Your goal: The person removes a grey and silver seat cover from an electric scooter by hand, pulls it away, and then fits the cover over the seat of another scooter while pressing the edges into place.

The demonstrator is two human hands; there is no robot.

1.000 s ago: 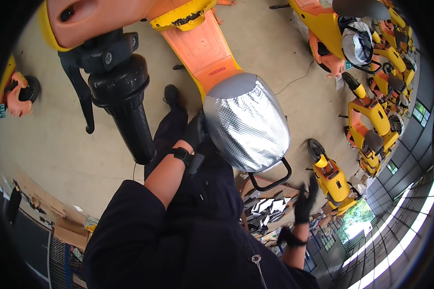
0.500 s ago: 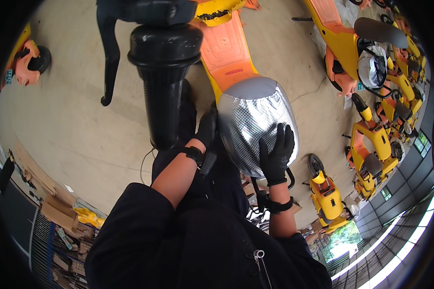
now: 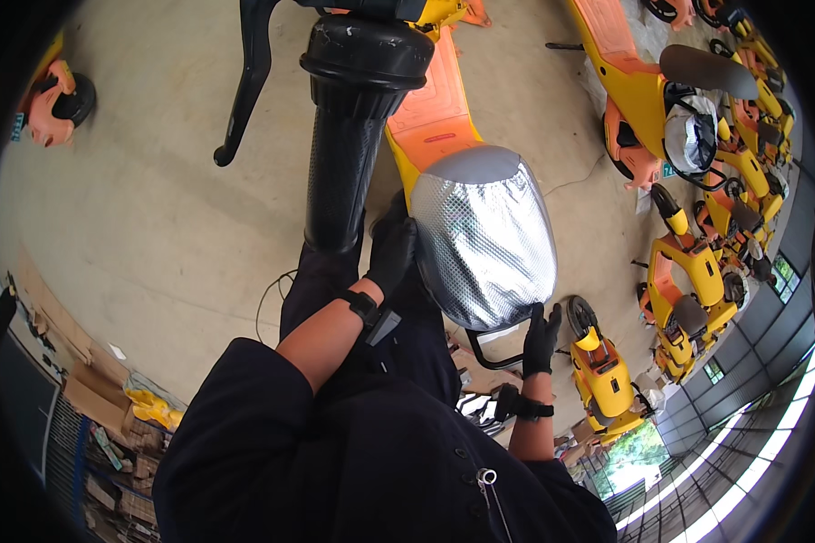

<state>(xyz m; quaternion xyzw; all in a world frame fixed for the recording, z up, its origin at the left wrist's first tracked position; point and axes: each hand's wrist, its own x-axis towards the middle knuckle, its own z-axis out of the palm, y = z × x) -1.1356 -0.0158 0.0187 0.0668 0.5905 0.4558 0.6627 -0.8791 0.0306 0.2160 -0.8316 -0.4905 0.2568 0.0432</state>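
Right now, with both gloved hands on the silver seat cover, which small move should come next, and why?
Probably pull the rear edge down with the right hand. The silver seat cover already wraps the top of the seat, the left hand rests at its front-left edge, and the right hand's grip sits at the back edge, by the black rear bar.

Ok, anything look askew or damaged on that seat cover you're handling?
Nothing stands out. The silver quilted cover sits smooth over the seat with no tear showing. The left hand rests on its front edge, and the right hand is at the rear edge by the black rack bar.
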